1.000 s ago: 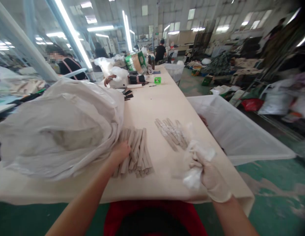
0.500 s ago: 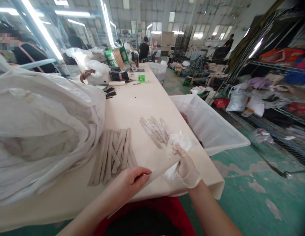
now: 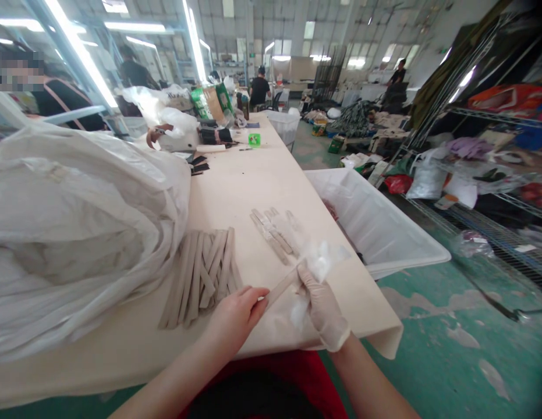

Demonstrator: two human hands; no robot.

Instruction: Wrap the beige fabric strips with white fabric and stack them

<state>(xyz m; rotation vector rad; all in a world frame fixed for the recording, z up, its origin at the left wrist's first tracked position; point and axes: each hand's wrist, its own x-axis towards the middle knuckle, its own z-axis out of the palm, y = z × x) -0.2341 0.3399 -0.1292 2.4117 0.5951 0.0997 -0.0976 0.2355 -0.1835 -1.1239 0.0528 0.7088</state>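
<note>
My bare left hand [image 3: 241,317] pinches one end of a flat grey-beige strip [image 3: 282,288] between thumb and fingers. My right hand [image 3: 323,309], in a thin whitish glove, is closed around the strip's other end. Crumpled clear plastic [image 3: 323,259] lies around the right fingers; whether they grip it too, I cannot tell. Left of my left hand lies a loose pile of similar strips [image 3: 194,276]. Beyond my hands, several more strips [image 3: 275,233] lie side by side, partly covered with clear plastic.
A large white plastic sack [image 3: 78,233] bulges over the left of the cream-covered table [image 3: 248,186]. Against the table's right edge stands a white bin [image 3: 384,235]. Wire shelving [image 3: 498,233] holds bags farther right. A small green box [image 3: 254,139] sits toward the far end.
My right hand has moved slightly left and nearer my left hand, so less of the strip shows between them. The whole view has shifted a little.
</note>
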